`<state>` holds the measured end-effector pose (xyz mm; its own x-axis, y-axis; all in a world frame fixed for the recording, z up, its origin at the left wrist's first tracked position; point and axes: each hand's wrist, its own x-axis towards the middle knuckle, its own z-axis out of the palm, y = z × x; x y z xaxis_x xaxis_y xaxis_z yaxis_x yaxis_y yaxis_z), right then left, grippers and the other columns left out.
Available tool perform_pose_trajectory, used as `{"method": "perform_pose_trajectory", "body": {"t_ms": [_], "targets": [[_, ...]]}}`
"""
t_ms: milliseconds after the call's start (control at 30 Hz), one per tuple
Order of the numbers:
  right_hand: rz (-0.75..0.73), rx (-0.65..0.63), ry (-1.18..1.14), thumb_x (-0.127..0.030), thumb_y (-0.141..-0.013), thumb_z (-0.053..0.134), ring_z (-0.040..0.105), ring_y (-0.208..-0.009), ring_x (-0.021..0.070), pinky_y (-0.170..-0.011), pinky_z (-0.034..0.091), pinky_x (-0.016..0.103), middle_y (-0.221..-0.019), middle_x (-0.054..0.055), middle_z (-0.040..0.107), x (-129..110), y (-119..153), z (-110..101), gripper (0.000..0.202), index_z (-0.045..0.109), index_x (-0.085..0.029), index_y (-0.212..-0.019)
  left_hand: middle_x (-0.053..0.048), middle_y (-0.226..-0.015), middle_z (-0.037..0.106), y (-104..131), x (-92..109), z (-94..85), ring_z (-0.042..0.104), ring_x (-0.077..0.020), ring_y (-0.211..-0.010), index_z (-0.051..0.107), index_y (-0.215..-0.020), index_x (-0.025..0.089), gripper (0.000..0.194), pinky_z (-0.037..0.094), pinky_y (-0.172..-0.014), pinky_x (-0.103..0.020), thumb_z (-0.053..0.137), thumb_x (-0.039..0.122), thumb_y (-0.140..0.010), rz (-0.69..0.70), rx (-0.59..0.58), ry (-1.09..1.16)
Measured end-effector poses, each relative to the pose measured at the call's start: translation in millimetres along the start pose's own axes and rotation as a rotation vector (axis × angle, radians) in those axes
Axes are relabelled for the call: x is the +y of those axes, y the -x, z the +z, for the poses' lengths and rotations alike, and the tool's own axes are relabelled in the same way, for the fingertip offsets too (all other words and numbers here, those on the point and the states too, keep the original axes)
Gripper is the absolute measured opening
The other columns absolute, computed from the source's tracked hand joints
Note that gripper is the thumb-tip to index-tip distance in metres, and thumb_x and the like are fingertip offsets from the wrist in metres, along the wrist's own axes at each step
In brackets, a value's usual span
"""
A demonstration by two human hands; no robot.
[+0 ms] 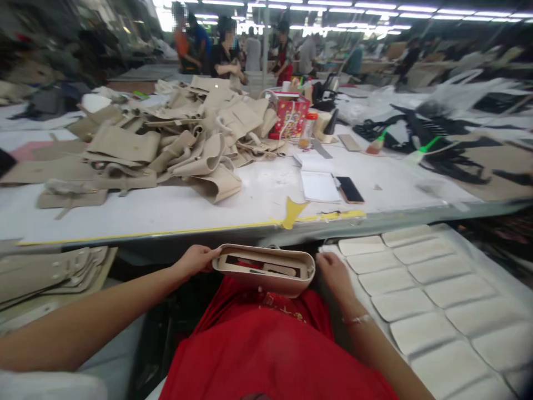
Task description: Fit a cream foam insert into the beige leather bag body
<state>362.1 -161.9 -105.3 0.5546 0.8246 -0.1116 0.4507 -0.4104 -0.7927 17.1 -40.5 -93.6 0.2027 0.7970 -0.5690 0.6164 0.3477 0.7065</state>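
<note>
A beige bag body (264, 283) lies across the lap of the red clothing, its long opening facing up. Inside the opening, dark and beige parts and a bit of red show. My left hand (199, 260) pinches the left end of its rim. Close to the right end is my right hand (332, 270), its fingers curled; whether it touches the bag or holds something small cannot be made out. Right of that hand, rows of cream panels (400, 283) lie on a grey surface. On the left, flat beige pieces with metal studs (50, 272) are stacked.
A white worktable (266, 189) spans the front, with a heap of beige bag parts (208, 122), a notepad (320, 186), a phone (350, 190), a red bag (291, 115) and green-tipped bottles (377, 143). Black straps lie at the right. Several people stand in the background.
</note>
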Motion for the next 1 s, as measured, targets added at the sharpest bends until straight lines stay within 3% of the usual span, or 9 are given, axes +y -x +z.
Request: {"method": "perform_pose_trajectory", "body": {"t_ms": [67, 100, 200, 300, 433, 533, 700, 867, 1000], "targets": [[-0.150, 0.147, 0.054, -0.044, -0.078, 0.048, 0.055, -0.079, 0.0204, -0.076, 0.039, 0.033, -0.085, 0.006, 0.063, -28, -2, -11, 0.029, 0.060, -0.019, -0.085, -0.009, -0.082, 0.068, 8, -7, -3.3, 0.063, -0.0189, -0.077, 0.066, -0.084, 0.011, 0.057, 0.050, -0.067, -0.028, 0.056, 0.065, -0.069, 0.005, -0.080, 0.265], [-0.263, 0.127, 0.083, -0.043, -0.080, 0.048, 0.055, -0.078, 0.0198, -0.074, 0.039, 0.032, -0.084, 0.006, 0.063, -45, 2, -10, 0.028, 0.060, -0.020, -0.086, -0.011, -0.094, 0.068, 12, -12, -4.7, 0.062, -0.0203, -0.086, 0.066, -0.092, 0.011, 0.059, 0.050, -0.071, -0.029, 0.057, 0.064, -0.069, 0.014, -0.120, 0.367], [-0.591, -0.263, 0.127, -0.039, -0.085, 0.045, 0.056, -0.078, 0.0177, -0.071, 0.040, 0.028, -0.083, 0.006, 0.063, -100, 30, 18, 0.025, 0.061, -0.020, -0.083, -0.013, -0.109, 0.064, 16, -31, -2.3, 0.059, -0.0219, -0.099, 0.064, -0.105, 0.014, 0.055, 0.049, -0.078, -0.032, 0.064, 0.056, -0.068, 0.059, -0.125, 0.529], [-0.741, -0.581, 0.238, -0.034, -0.085, 0.048, 0.057, -0.084, 0.0180, -0.075, 0.040, 0.027, -0.092, 0.007, 0.063, -141, 60, 73, 0.022, 0.061, -0.019, -0.093, -0.011, -0.102, 0.067, 11, -49, 10.4, 0.061, -0.0214, -0.095, 0.064, -0.105, 0.014, 0.050, 0.048, -0.080, -0.033, 0.067, 0.048, -0.068, 0.133, -0.011, 0.567], [-0.707, -0.637, 0.458, -0.038, -0.083, 0.051, 0.058, -0.087, 0.0228, -0.074, 0.041, 0.031, -0.097, 0.012, 0.061, -158, 65, 140, 0.029, 0.059, -0.015, -0.099, -0.007, -0.095, 0.068, -4, -58, 23.0, 0.062, -0.0201, -0.090, 0.067, -0.097, 0.015, 0.036, 0.047, -0.083, -0.032, 0.066, 0.038, -0.069, 0.364, 0.179, 0.439], [-0.674, -0.654, 0.549, -0.039, -0.079, 0.054, 0.059, -0.086, 0.0240, -0.073, 0.041, 0.032, -0.098, 0.014, 0.061, -156, 54, 166, 0.033, 0.059, -0.014, -0.101, -0.007, -0.096, 0.067, -15, -61, 19.6, 0.061, -0.0188, -0.091, 0.069, -0.096, 0.017, 0.029, 0.046, -0.085, -0.030, 0.061, 0.034, -0.075, 0.479, 0.257, 0.292], [-0.613, -0.666, 0.558, -0.028, -0.075, 0.056, 0.057, -0.073, 0.0171, -0.064, 0.037, 0.026, -0.086, 0.009, 0.064, -155, 45, 185, 0.020, 0.062, -0.015, -0.089, -0.006, -0.089, 0.067, -24, -68, 10.3, 0.060, -0.0170, -0.083, 0.071, -0.089, 0.016, 0.027, 0.046, -0.076, -0.026, 0.056, 0.036, -0.079, 0.506, 0.212, 0.240], [-0.483, -0.788, 0.400, -0.021, -0.069, 0.054, 0.048, -0.058, 0.0113, -0.054, 0.032, 0.023, -0.065, 0.000, 0.059, -158, 38, 193, 0.012, 0.063, -0.016, -0.076, -0.003, -0.062, 0.060, -12, -69, 13.0, 0.053, -0.0141, -0.061, 0.066, -0.069, 0.012, 0.042, 0.039, -0.057, -0.024, 0.042, 0.041, -0.085, 0.367, 0.186, 0.236], [-0.423, -0.933, 0.271, -0.021, -0.070, 0.049, 0.055, -0.072, 0.0142, -0.066, 0.040, 0.022, -0.075, 0.002, 0.064, -165, 26, 190, 0.018, 0.067, -0.016, -0.072, -0.004, -0.077, 0.064, 9, -61, 17.2, 0.057, -0.0167, -0.074, 0.068, -0.082, 0.014, 0.039, 0.041, -0.067, -0.025, 0.038, 0.040, -0.087, 0.412, 0.171, 0.253]]}}
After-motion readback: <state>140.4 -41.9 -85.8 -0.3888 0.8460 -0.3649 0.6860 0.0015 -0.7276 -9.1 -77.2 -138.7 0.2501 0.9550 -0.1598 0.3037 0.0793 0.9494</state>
